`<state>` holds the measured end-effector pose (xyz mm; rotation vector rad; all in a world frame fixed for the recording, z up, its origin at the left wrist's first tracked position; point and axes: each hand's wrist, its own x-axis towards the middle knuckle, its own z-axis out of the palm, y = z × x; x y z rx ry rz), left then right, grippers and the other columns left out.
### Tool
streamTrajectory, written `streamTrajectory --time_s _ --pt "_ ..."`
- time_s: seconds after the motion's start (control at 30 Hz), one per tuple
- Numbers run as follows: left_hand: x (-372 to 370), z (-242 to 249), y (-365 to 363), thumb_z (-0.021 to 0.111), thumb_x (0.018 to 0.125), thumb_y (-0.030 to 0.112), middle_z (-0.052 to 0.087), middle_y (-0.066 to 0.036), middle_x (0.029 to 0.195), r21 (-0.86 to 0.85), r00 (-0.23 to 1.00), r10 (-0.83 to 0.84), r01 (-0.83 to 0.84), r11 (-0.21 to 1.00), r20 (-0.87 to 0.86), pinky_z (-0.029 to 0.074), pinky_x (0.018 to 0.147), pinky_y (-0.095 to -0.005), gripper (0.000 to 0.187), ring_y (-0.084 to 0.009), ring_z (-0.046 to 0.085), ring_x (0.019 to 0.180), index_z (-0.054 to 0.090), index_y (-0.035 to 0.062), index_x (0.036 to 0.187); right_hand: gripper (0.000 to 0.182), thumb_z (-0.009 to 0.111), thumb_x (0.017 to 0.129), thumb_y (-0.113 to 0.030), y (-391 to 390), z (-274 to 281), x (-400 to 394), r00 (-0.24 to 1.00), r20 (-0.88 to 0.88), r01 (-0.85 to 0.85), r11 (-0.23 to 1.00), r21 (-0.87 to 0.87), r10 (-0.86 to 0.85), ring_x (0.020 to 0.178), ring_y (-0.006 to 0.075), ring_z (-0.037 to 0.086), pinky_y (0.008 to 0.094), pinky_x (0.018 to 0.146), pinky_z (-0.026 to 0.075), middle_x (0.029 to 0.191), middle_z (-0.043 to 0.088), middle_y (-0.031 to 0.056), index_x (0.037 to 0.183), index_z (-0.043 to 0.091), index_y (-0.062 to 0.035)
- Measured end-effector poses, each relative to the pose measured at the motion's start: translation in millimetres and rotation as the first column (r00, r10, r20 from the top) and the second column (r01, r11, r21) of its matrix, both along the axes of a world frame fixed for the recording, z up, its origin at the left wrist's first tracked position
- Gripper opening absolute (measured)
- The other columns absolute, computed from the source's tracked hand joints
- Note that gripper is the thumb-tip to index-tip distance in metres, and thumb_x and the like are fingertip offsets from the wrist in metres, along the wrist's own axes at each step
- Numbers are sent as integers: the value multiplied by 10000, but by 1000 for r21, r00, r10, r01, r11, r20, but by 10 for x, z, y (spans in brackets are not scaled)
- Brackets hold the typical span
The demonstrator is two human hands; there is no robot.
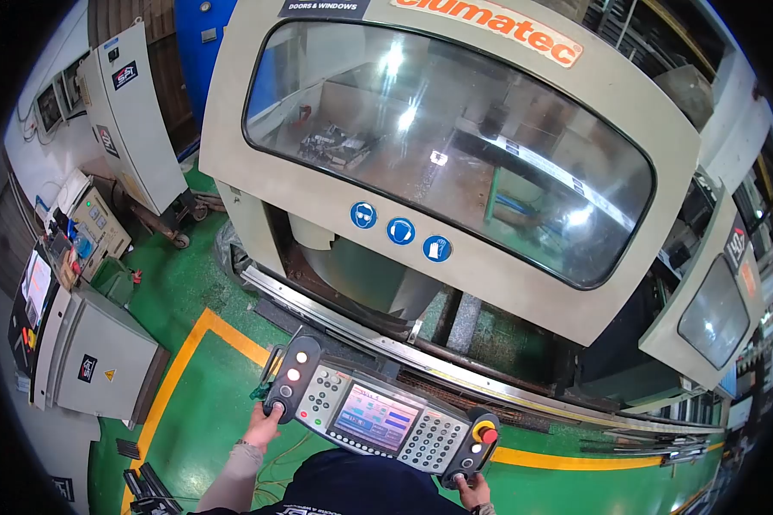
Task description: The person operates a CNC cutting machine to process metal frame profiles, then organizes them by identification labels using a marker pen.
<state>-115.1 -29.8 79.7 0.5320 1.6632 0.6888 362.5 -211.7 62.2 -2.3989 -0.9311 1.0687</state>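
Note:
A grey machine control panel (328,379) with a lit screen (374,417) and rows of keys is in front of me at the bottom middle. My left hand (263,427) grips its left end, thumb on a button by the lower edge; the other fingers are mostly hidden. At the opposite end, my right hand (473,492) is closed on the lower corner with its thumb at a button. A red emergency stop knob (488,434) on a yellow ring sits above that hand. Two lit buttons are on the left end.
Behind the panel stands a large beige machine hood (507,296) with a wide window (386,112) and blue safety signs. A metal rail (378,343) runs along its front. Grey cabinets (103,352) are at left. Yellow lines (176,382) mark the green floor; dark profiles (150,489) lie lower left.

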Motion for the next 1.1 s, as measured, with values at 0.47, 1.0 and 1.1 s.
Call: streamTrajectory --time_s 0.47,1.0,1.1 --pt "-39 -43 -2 565 960 361 407 -123 1406 -13 999 -37 38 999 23 425 942 -627 551 -316 428 1295 309 93 1368 605 733 811 -447 -22 -18 1 1000 -26 18 1000 24 -17 910 257 656 355 811 510 1009 685 167 1176 593 15" --pt "5 -24 -27 595 947 330 519 -105 1287 33 1000 22 -22 999 0 458 886 -587 471 -288 515 1194 386 86 1291 546 698 839 -399 -20 -41 29 999 39 -37 999 -8 37 956 295 681 369 840 526 1023 686 205 1137 576 42" --pt "9 -16 -31 596 947 331 524 -102 1281 38 1000 20 -20 999 0 458 884 -585 464 -284 519 1191 390 91 1287 544 700 840 -394 -23 -41 30 1000 14 -22 1000 -4 22 958 290 679 365 840 525 1028 685 203 1134 576 47"
